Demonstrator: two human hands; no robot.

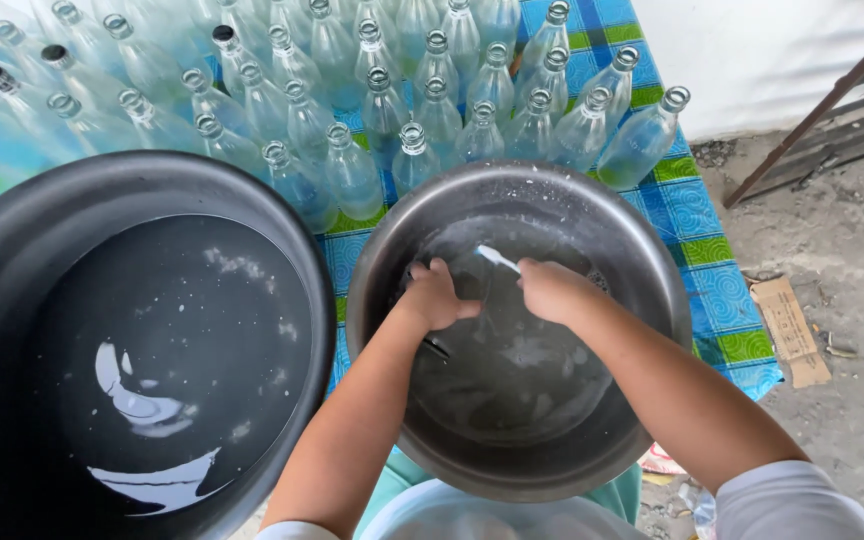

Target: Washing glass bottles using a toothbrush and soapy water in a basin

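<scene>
Both forearms angle down into the round metal basin (pixel 642 250). Your left hand (pixel 435 296) clasps a submerged clear glass bottle (pixel 497 300); your right hand (pixel 550 288) fists a white-handled brush (pixel 498 259).

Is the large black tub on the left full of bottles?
No: the black tub holds only water with foam; the empty glass bottles stand behind it on the cloth.

Clear glass bottles (pixel 352 170), blue-green patterned cloth (pixel 697 215) (swirly squares), grey metal basin (pixel 652 250), black tub (pixel 282 215)
</scene>
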